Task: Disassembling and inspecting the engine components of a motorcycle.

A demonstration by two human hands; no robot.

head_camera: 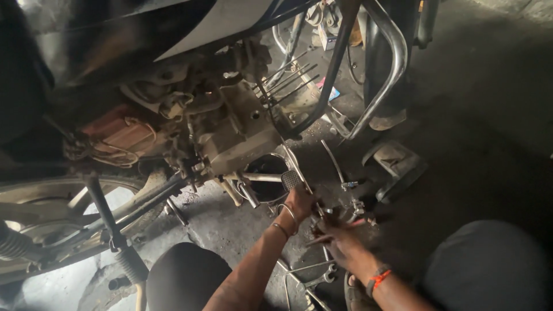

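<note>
I look down at a motorcycle engine that is partly taken apart, with bare studs sticking out. My left hand reaches in below it and grips a thin metal rod near a foot pedal. Metal bangles sit on that wrist. My right hand, with an orange band at the wrist, is closed around a small dark metal part just right of the left hand. What kind of part it is stays unclear in the dim light.
A chrome crash guard curves down at the upper right, beside a sandalled foot. A wheel and shock spring fill the left. Spanners lie on the oily floor between my knees. A black pan sits under the engine.
</note>
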